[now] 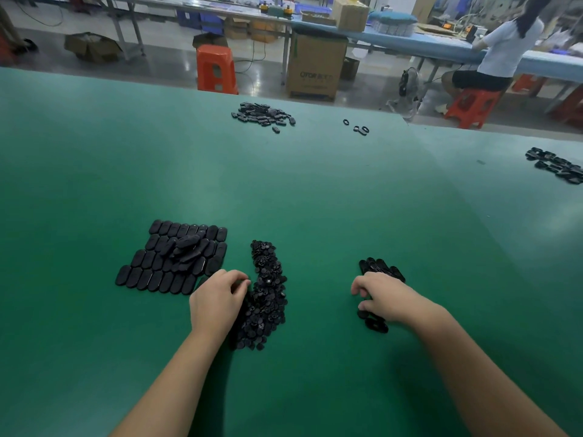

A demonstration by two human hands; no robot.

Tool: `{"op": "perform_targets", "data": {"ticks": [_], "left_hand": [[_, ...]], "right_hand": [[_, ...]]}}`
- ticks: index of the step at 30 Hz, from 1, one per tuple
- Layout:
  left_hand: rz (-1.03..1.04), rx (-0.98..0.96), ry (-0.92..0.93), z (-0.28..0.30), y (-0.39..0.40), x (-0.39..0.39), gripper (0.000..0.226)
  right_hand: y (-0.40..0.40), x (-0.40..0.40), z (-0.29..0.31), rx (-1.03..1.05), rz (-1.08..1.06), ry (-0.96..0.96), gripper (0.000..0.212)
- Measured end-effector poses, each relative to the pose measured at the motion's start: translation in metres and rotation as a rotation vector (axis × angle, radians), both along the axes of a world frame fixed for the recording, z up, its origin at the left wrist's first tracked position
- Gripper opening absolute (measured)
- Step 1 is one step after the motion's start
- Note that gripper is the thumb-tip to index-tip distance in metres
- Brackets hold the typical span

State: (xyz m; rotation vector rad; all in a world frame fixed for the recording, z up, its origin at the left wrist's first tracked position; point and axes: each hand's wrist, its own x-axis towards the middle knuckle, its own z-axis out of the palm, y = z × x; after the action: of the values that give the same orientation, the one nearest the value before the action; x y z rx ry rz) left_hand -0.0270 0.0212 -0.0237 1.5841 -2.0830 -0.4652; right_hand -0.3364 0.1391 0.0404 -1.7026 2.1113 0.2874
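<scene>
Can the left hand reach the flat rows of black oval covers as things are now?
Probably yes. The left hand lies right beside the oval covers; nothing stands between them.

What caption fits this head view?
Left hand in a pile of small black parts, right hand on oval pieces, green table.

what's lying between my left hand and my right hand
In the head view, the heap of small round black parts lies against the left hand; from its right edge to the right hand the green table is bare.
</scene>
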Motion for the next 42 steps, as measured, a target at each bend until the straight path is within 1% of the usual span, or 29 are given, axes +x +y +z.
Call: {"op": "perform_targets", "data": {"ticks": [6,10,12,19,21,24,27,29,32,34,37,39,42], "left_hand": [[-0.018,-0.004,0.021,0.000,0.000,0.002,0.008],[-0.015,-0.001,0.053,0.001,0.000,0.002,0.006],[-0.005,-0.002,0.078,0.001,0.000,0.002,0.005],[0.015,0.020,0.188,0.003,0.003,0.002,0.011],[-0.008,0.031,0.227,0.003,0.004,0.002,0.013],[-0.021,0.030,0.260,0.004,0.004,0.002,0.010],[-0.066,0.000,0.240,0.004,0.003,0.002,0.006],[-0.092,-0.019,0.221,0.003,0.002,0.002,0.008],[-0.099,-0.033,0.228,0.002,0.001,0.002,0.013],[-0.093,-0.021,0.238,0.002,0.001,0.002,0.016],[-0.041,0.053,0.303,0.002,0.001,0.003,0.022],[-0.022,0.088,0.340,0.001,0.000,0.003,0.023],[-0.021,0.102,0.347,0.001,-0.001,0.003,0.019]], "right_hand": [[-0.006,-0.002,0.001,-0.034,-0.015,-0.048,0.028],[-0.003,-0.009,0.005,0.062,0.053,-0.045,0.037],[-0.003,-0.009,0.005,0.070,0.067,-0.029,0.038],[-0.013,0.001,0.002,0.016,0.033,-0.015,0.022],[-0.016,0.006,0.004,-0.051,0.004,-0.045,0.017],[-0.019,0.018,0.005,-0.247,-0.131,-0.217,0.011],[-0.022,0.040,0.003,-0.435,-0.356,-0.544,0.007],[-0.024,0.058,0.000,-0.469,-0.489,-0.787,0.013],[-0.026,0.083,-0.008,-0.454,-0.623,-0.986,0.029],[-0.028,0.096,-0.015,-0.466,-0.678,-1.051,0.033],[-0.032,0.111,-0.027,-0.545,-0.751,-1.103,0.032],[-0.033,0.120,-0.035,-0.616,-0.774,-1.099,0.028],[-0.032,0.128,-0.043,-0.672,-0.758,-1.038,0.021]]}}
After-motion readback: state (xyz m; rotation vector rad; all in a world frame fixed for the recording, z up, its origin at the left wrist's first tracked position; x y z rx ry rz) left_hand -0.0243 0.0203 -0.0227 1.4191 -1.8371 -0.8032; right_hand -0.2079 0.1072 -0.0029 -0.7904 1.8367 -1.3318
